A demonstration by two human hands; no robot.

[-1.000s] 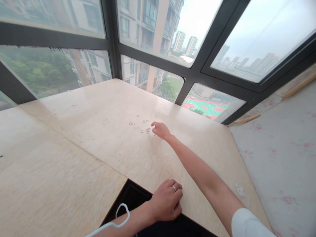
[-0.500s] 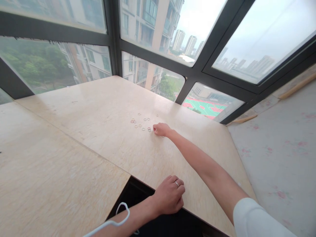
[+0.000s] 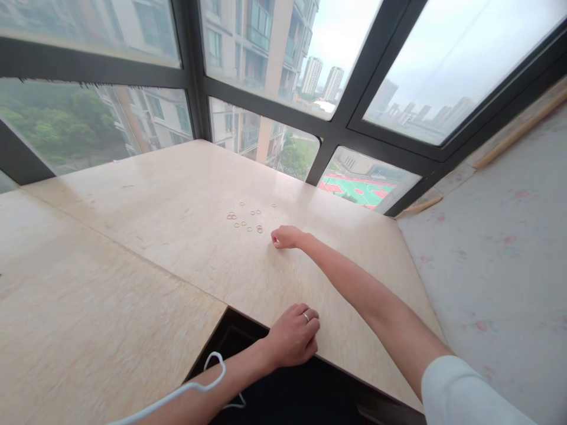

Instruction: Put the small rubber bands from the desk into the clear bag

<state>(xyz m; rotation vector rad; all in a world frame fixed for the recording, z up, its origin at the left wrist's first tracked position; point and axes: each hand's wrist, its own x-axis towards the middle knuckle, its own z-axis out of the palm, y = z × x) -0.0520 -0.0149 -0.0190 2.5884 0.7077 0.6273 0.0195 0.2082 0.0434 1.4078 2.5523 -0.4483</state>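
Several small thin rings [image 3: 248, 218] lie scattered on a pale wooden tabletop [image 3: 177, 236], far from me. My right hand [image 3: 287, 236] is stretched out just right of and nearer than them, resting on the wood with its fingers curled into a pinch; what it holds is too small to make out. My left hand [image 3: 293, 339] rests at the table's near edge, fingers curled shut, a ring on one finger. A white cord [image 3: 208, 378] loops over my left wrist.
Large dark-framed windows [image 3: 336, 118] close off the table's far sides. A dark gap [image 3: 266, 389] opens below the near edge. To the right lies a pale floral-patterned surface [image 3: 500, 248]. A seam [image 3: 115, 248] divides the tabletop into two boards.
My right hand has drawn back from the rings toward me and closed from reaching fingers into a pinch. My left hand stays at the table's edge.
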